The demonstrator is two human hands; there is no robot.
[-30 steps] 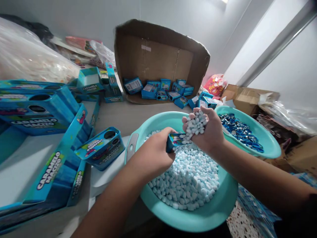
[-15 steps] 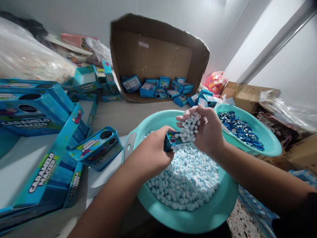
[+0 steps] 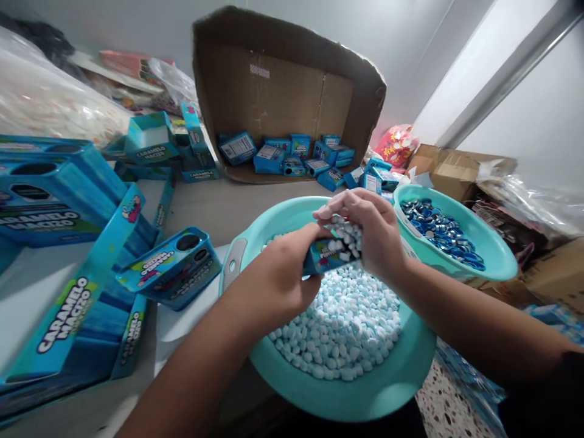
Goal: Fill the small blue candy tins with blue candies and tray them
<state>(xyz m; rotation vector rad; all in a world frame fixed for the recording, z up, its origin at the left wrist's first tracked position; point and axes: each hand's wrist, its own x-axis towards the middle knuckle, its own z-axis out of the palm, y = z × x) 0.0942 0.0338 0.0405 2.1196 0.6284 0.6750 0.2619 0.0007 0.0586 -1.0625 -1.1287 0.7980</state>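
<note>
My left hand [image 3: 285,264] is closed around a small blue candy box [image 3: 326,257], tilted over the large turquoise basin [image 3: 347,398]. Cupped against the box's right end, my right hand [image 3: 382,234] holds a handful of small white candies [image 3: 350,234]. Several of these lie at the mouth of the box; its inside is mostly hidden. Below both hands, a heap of white and pale blue candies [image 3: 337,334] fills the middle of the basin. A larger blue "Caramelo Macizo" box [image 3: 182,274] rests left of the basin.
A cardboard carton [image 3: 292,91] lies on its side at the back with several small blue boxes [image 3: 269,159] in it. To the right, a second turquoise basin [image 3: 495,249] holds blue and silver pieces [image 3: 444,234]. Large blue display boxes [image 3: 68,316] crowd the left.
My right hand has turned over and closed in on the box, bringing the candies to its open end. My left hand has tilted the box so its printed side shows more.
</note>
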